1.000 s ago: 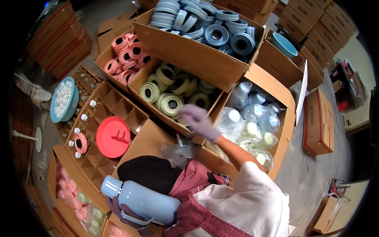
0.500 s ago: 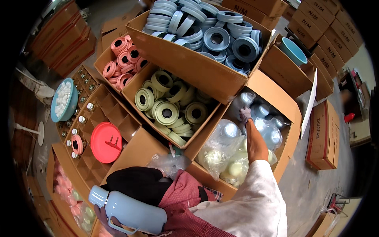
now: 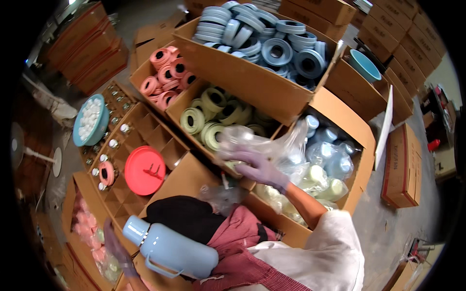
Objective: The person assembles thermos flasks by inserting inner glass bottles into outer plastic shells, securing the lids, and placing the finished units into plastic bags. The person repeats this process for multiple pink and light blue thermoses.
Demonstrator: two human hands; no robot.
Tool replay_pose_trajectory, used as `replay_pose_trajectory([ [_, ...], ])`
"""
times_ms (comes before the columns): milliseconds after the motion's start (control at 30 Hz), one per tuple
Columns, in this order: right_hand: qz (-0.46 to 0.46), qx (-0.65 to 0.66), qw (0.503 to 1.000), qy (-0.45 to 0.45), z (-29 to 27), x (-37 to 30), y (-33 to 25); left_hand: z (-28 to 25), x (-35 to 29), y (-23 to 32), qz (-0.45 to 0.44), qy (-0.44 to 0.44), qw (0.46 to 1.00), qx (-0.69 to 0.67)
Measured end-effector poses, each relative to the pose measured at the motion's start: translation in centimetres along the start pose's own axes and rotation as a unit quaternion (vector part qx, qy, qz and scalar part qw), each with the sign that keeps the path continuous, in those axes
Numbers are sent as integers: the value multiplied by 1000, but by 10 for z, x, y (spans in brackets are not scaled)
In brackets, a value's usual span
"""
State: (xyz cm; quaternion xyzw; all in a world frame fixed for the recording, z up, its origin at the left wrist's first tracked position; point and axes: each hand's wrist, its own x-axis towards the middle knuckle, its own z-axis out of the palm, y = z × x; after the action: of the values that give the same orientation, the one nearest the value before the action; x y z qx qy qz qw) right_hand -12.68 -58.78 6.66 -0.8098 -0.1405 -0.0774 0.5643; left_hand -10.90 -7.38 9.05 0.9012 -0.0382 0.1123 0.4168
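A pale blue vacuum flask with a side handle and cup-like lid lies across my lap, lid to the left. Beside it, to the left, my gloved left hand is off the flask, its fingers stretched out. My gloved right hand grips a clear plastic bag, pulling it up and leftward over the edge of the right-hand carton. Bagged pale blue flask parts and pale green ones sit in that carton. The right fingertips are partly blurred.
Cartons ahead hold blue rings, pink rings and pale green rings. On the left, a divided carton carries a red plate and several white-capped bottles. A blue basin holds small white pieces.
My right hand has come out of the right-hand carton, moving left with a plastic bag. My left hand has let go of the flask and moved away to its left.
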Motion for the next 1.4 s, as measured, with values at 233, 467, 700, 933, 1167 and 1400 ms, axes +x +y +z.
replay_pose_trajectory([
  [233, 79, 727, 627, -270, 201, 248, -68, 59, 98, 13, -72, -261, 835, -479],
  [467, 167, 487, 833, -201, 277, 314, -72, 42, 141, -54, -206, -138, 813, -527],
  [700, -58, 111, 925, -358, 267, 225, -38, 61, 145, -137, -209, -49, 713, -668],
  [933, 126, 247, 951, -138, 358, 214, 43, 75, 132, -112, -189, -108, 649, -729],
  [1167, 185, 86, 975, -93, 341, 203, -1, 69, 52, -174, -141, 45, 899, -413],
  [1400, -24, 1, 1000, 7, 294, 126, 5, 16, -39, -71, 83, 179, 976, 94],
])
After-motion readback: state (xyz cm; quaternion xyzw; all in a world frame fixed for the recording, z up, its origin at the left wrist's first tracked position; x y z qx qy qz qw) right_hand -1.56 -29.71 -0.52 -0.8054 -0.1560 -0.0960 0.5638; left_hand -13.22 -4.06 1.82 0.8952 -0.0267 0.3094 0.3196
